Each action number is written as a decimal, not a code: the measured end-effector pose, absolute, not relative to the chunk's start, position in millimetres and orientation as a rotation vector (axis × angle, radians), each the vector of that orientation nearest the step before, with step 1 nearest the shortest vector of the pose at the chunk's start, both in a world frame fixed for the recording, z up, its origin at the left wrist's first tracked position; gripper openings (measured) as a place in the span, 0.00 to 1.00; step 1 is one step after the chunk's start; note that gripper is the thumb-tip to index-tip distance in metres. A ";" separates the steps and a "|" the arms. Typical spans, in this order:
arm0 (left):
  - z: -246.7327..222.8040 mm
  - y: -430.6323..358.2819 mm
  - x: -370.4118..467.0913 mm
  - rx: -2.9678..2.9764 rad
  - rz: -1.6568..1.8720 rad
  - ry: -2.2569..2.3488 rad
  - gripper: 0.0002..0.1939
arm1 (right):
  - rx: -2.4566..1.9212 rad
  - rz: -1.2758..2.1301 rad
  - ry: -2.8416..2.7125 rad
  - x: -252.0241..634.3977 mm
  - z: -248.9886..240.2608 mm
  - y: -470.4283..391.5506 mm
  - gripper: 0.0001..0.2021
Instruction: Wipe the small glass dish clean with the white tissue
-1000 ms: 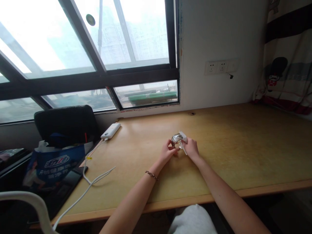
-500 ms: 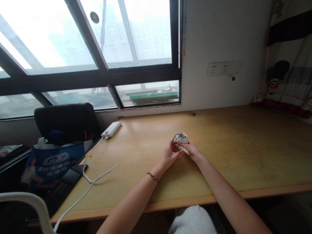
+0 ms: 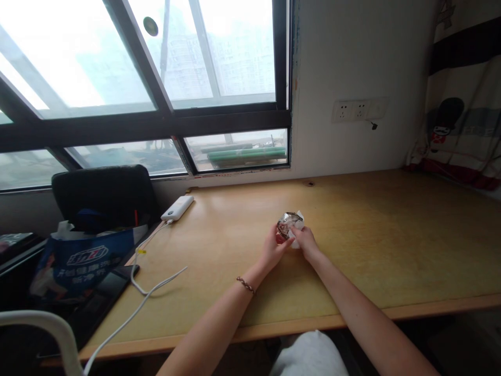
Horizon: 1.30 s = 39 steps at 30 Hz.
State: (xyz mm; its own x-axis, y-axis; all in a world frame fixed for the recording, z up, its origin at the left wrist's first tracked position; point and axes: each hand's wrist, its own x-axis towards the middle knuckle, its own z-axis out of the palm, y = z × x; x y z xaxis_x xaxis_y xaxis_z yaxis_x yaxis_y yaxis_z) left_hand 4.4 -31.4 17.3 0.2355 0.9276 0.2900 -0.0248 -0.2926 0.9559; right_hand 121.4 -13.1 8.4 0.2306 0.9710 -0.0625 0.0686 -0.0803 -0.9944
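Note:
Both my hands meet over the middle of a wooden desk [image 3: 391, 245]. Between them is a small crinkled shiny wrapper [image 3: 288, 223], silver with dark and red patches and a white flap at its right side. My left hand [image 3: 274, 247], with a beaded bracelet on its wrist, pinches the wrapper's left side. From the right, my right hand [image 3: 306, 242] grips the white flap. What is inside the wrapper is hidden.
A white power bank [image 3: 178, 208] lies at the desk's back left, its white cable [image 3: 148, 292] trailing over the front left edge. Left of the desk stand a black chair [image 3: 105, 196] and a blue printed bag [image 3: 80, 261]. Wall sockets [image 3: 356, 110] sit above the desk.
The hands have shifted the wrapper slightly; its crinkled shape turned a little between the fingers. The view moved up a touch. Nothing else has moved.

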 end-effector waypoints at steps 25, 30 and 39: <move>15.3 -20.2 -7.4 1.355 1.299 0.840 0.17 | -1.411 0.410 -1.496 121.2 37.1 -30.6 0.28; 18.9 -27.5 -2.8 1.500 1.249 0.856 0.16 | -1.303 0.687 -1.468 125.3 32.2 -27.6 0.11; 39.9 -46.6 -9.2 2.785 1.338 0.985 0.18 | -1.217 1.047 -0.716 123.9 12.5 -11.0 0.14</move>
